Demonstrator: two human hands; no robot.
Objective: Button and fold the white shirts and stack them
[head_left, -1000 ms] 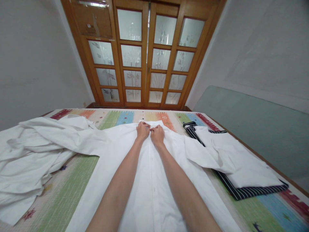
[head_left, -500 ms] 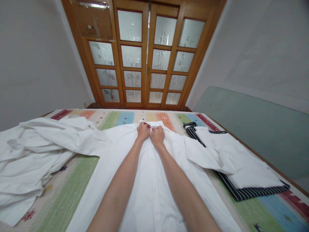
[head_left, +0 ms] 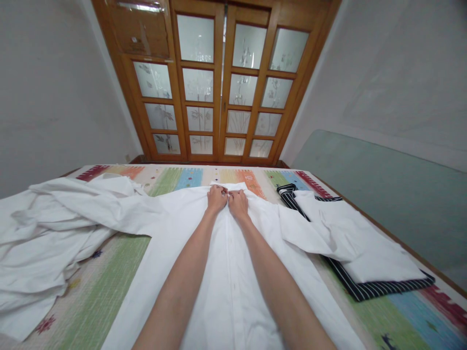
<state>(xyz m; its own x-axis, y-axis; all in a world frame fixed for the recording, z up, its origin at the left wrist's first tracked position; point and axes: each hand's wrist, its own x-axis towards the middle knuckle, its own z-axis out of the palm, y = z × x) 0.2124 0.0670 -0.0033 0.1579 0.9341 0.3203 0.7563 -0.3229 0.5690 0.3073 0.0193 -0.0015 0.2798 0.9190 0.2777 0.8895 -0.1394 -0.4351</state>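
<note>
A white shirt [head_left: 226, 291] lies spread flat on a bed, its collar at the far end and its button placket running down the middle. My left hand [head_left: 216, 198] and my right hand [head_left: 238, 203] sit side by side at the top of the placket, just below the collar. Both hands pinch the shirt's fabric, knuckles up and fingertips meeting. One sleeve of the shirt stretches out to the left, the other to the right.
The bed has a striped multicoloured cover [head_left: 105, 277]. A heap of crumpled white cloth [head_left: 44, 238] lies at the left. At the right a folded white garment [head_left: 365, 248] rests on a dark pinstriped one [head_left: 361, 290]. Wooden glazed doors [head_left: 219, 82] stand beyond the bed.
Both hands stay at the collar end of the placket with only slight finger movement. Nothing else has shifted.
</note>
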